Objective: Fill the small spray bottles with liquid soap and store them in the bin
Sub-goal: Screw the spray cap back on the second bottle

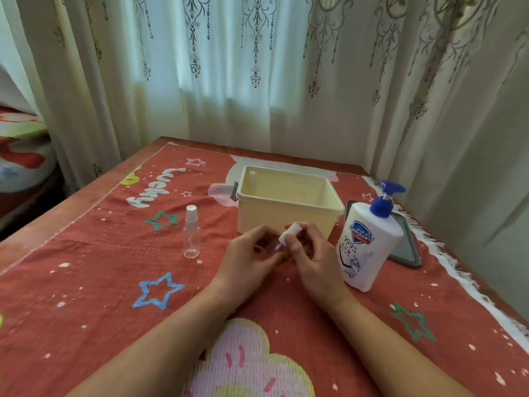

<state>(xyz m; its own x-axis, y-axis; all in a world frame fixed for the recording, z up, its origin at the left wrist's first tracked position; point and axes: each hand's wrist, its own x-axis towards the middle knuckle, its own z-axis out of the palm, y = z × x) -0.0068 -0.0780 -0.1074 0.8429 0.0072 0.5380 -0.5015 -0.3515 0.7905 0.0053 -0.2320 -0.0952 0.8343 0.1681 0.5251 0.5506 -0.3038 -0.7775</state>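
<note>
Uncapping, I judge: the left hand (252, 255) curls its fingers round a small bottle (276, 248), and the right hand (313, 260) pinches the cap (289, 232) in its fingers. Next: lift the cap clear, then pump soap (369, 247) in.

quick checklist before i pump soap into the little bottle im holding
1. Small clear spray bottle gripped by the left hand: ok.
2. Its white spray cap, pinched by the right hand, fully off the neck: cannot tell.
3. White soap bottle with blue pump upright beside the right hand: ok.
4. Cream plastic bin open-topped just behind the hands: ok.
5. Second clear spray bottle upright, capped, standing apart on the left: ok.
</note>
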